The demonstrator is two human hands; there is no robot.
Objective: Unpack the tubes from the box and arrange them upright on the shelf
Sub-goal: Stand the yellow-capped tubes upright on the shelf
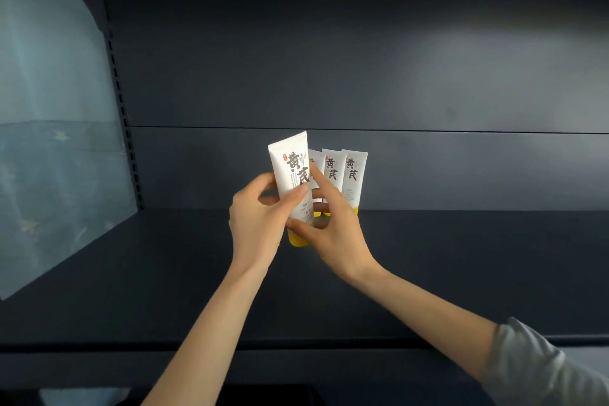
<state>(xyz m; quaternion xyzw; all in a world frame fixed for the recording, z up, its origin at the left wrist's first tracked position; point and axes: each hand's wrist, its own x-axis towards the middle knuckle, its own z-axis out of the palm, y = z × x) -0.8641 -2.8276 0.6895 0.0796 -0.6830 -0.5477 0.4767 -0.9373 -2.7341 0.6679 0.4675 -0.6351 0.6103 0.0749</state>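
9 o'clock of frame: translucent plastic sheet (49, 109), matte. Beside it, a slotted steel upright (127, 142).

Left grip (253, 217) was closed on the held tube (291, 181) at mid-body, thumb across the printed front and fingers behind.

The held tube was at frame centre, cap down, crimp end leaning toward 11 o'clock. It had a white satin plastic body, a flat sealed crimp on top and a round yellow cap (298, 241). Couldn't tell whether the cap touched the shelf (461, 257).

Right grip (333, 224) was also on it: thumb pressed low on the front just above the cap, index finger straight up the 3 o'clock edge. The other fingers were mostly hidden.

Handling, my read:
- Light, with a soft squeezable wall, so it dents under pressure.
- The smooth skin is probably a bit slippery.
- Not fragile.
- Best hold is the lower body near the cap, where it's stiffest.
- The crimp end is floppy.
- The cap footprint is narrow, so it tips easily.

At 3 o'clock of the held tube, just behind it, three matching standing tubes (354, 175) stood upright on their caps, close-packed against the dark back panel (362, 59). The leftmost was mostly hidden.

The shelf was dark matte painted metal.

5 o'clock: grey sleeve (534, 362). Box not in view.
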